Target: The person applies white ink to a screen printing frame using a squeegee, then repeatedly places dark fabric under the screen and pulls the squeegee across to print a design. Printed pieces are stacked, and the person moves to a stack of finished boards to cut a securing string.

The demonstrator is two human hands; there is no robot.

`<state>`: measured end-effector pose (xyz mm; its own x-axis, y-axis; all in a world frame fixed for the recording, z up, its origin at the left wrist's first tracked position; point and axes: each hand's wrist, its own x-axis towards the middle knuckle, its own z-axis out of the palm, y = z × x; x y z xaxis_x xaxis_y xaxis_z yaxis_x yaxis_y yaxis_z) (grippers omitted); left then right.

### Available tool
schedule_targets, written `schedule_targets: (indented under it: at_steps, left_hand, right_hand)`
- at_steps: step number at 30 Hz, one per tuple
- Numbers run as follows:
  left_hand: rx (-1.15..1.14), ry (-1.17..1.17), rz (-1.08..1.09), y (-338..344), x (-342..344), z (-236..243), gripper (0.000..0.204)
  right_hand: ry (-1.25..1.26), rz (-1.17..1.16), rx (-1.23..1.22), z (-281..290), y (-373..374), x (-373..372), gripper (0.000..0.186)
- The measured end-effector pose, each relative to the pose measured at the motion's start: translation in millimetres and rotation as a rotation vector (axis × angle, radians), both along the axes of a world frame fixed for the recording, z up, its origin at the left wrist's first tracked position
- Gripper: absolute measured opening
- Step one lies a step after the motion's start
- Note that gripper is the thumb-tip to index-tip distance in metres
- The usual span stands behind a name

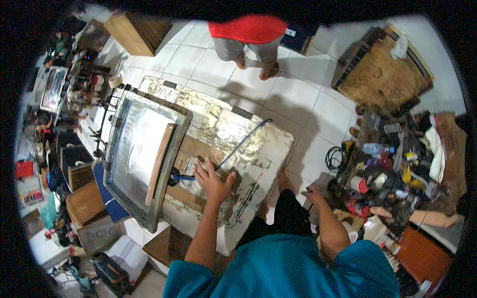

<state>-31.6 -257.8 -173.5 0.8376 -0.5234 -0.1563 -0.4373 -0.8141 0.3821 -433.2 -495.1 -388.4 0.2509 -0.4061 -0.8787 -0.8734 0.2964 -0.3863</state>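
Observation:
My left hand is spread open, palm down, over the worn, paint-stained table. Its fingertips are beside a blue cord that runs across the tabletop; whether they touch it I cannot tell. Left of that hand, a screen-printing frame is held tilted at the table's side, and a long wooden squeegee lies along its mesh. My right hand hangs by my right side, away from the table. Its fingers are bent together around a small dark spot too small to name.
A cluttered bench with a plastic bottle and loose tools stands on the right. Behind the table stands a person in a red top. A wooden cabinet is at the far right, a black cable coil near the bench.

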Motion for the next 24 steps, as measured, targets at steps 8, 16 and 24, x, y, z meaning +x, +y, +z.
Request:
schedule_targets:
  at_steps: [8, 16, 24]
  left_hand:
    - [0.285, 0.197, 0.042, -23.7, 25.8, -11.3, 0.147]
    - [0.372, 0.301, 0.038, -28.1, 31.4, -4.2, 0.152]
    - [0.335, 0.372, 0.114, -23.4, 26.7, -2.4, 0.153]
  right_hand:
    - [0.019, 0.509, -0.144, -68.7, -224.6, 237.1, 0.069]
    - [-0.274, 0.510, 0.038, -197.1, -210.7, 490.6, 0.066]
    - [-0.698, 1.641, -0.294, -197.4, -61.9, 547.0, 0.063]
